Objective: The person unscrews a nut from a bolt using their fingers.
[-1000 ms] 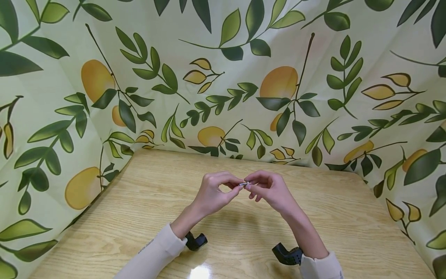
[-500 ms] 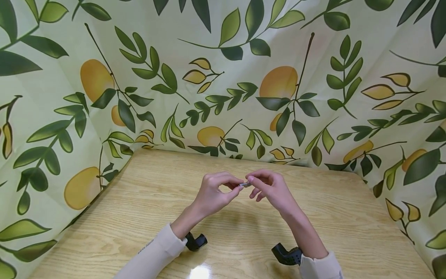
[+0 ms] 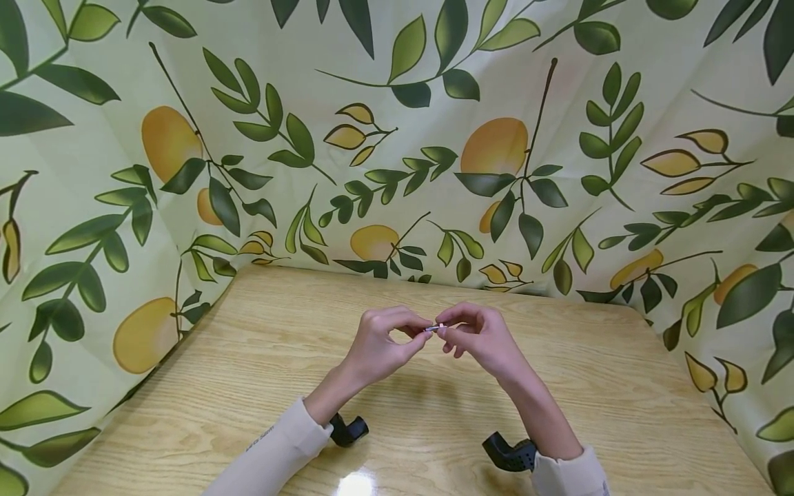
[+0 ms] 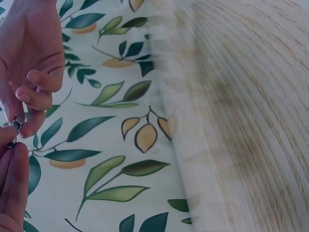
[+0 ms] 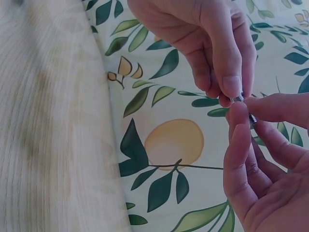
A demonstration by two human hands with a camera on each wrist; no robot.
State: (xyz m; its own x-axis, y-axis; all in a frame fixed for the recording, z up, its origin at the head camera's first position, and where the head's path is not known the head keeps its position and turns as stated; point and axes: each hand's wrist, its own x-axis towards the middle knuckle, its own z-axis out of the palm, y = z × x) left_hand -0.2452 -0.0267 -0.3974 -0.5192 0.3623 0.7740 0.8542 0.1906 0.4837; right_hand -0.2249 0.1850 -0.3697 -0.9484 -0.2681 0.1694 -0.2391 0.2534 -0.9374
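A small silvery metal bolt (image 3: 433, 328) is held level between both hands above the table; its threads show in the right wrist view. My left hand (image 3: 386, 342) pinches one end of the bolt between thumb and fingertips. At the other end, my right hand (image 3: 480, 337) pinches what looks like a metal nut (image 4: 17, 123) with thumb and forefinger. The right hand's other fingers hang loosely curled below. Fingertips cover much of both pieces, so how far the nut sits along the thread cannot be seen.
A wood-grain table (image 3: 279, 324) lies under the hands. Leaf-and-fruit patterned cloth (image 3: 397, 172) hangs behind it and at both sides. Black curved mounts (image 3: 510, 452) are strapped at both wrists, just past the pale sleeves (image 3: 285, 448).
Half a second ago the right thumb and forefinger had shifted, the thumb raised over the metal piece; now they pinch its end again. The left hand has stayed in place.
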